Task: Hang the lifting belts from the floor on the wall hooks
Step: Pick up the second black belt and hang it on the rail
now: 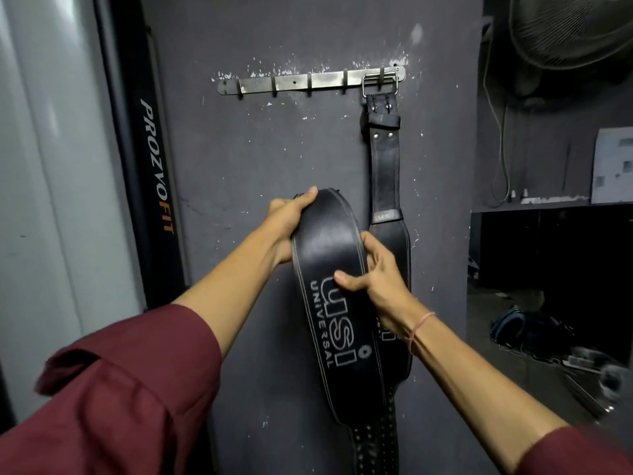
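A person holds 1 black belt (329,255) up in front of the dark wall (239,166), below the hook rail (291,82). The left hand (286,219) grips the belt's bent top end, with the thumb on the front. The right hand (376,275) grips its right edge lower down, with the thumb pressed on the white letters. A 2nd belt (385,166) hangs by its metal buckle from the hook at the rail's right end, partly behind the 1st one. A fan (575,29) sits high on the right.
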The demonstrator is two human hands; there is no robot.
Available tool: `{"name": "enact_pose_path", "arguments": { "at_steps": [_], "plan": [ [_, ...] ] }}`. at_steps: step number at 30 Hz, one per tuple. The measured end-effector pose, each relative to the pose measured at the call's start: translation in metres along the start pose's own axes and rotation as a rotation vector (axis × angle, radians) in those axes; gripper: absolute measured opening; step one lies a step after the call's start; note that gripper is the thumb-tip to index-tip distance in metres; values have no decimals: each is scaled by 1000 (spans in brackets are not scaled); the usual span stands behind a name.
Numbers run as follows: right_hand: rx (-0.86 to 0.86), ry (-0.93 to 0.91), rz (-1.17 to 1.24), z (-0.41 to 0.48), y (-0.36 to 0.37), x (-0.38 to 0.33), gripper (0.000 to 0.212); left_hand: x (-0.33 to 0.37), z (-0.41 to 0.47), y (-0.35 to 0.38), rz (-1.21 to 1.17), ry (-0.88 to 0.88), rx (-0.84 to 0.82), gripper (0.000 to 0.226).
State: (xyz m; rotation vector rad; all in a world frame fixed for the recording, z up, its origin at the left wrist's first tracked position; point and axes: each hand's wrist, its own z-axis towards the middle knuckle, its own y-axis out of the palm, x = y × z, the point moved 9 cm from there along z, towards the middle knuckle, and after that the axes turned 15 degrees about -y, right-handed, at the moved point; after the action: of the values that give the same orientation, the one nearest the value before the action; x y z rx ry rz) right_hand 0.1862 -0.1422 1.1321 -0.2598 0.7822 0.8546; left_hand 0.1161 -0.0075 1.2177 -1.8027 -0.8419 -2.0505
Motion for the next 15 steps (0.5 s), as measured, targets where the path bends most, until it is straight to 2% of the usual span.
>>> {"name": "enact_pose_path", "arguments": {
  "at_steps": [1, 2, 5, 6, 8, 10, 13, 15],
  "plan": [
    [-9, 19, -21, -6, -2, 4, 90, 0, 0, -1, -13, -7, 5, 34],
    [-17, 35, -24, -10, -4, 6, 83, -2, -1, 0, -20, 6, 0, 32],
    [-43, 42, 54, -12, 6, -13, 36, -9, -12, 8, 9, 116, -24, 17],
    [-50, 54, 81, -5, 9, -18, 38, -13, -13, 9, 10, 149, -30, 20],
    [-82, 122, 130, 14, 17, -28, 55, -22, -17, 12, 2, 192, -69, 30],
    [-11, 190, 174, 42, 13, -33, 64, -32, -23, 17, 15, 217, -127, 39],
    [83, 249, 174, 70, 8, -37, 60, -45, -28, 15, 42, 223, -192, 49],
    [172, 260, 119, 76, 8, -32, 53, -49, -29, 6, 21, 219, -176, 44]
  ]
}}
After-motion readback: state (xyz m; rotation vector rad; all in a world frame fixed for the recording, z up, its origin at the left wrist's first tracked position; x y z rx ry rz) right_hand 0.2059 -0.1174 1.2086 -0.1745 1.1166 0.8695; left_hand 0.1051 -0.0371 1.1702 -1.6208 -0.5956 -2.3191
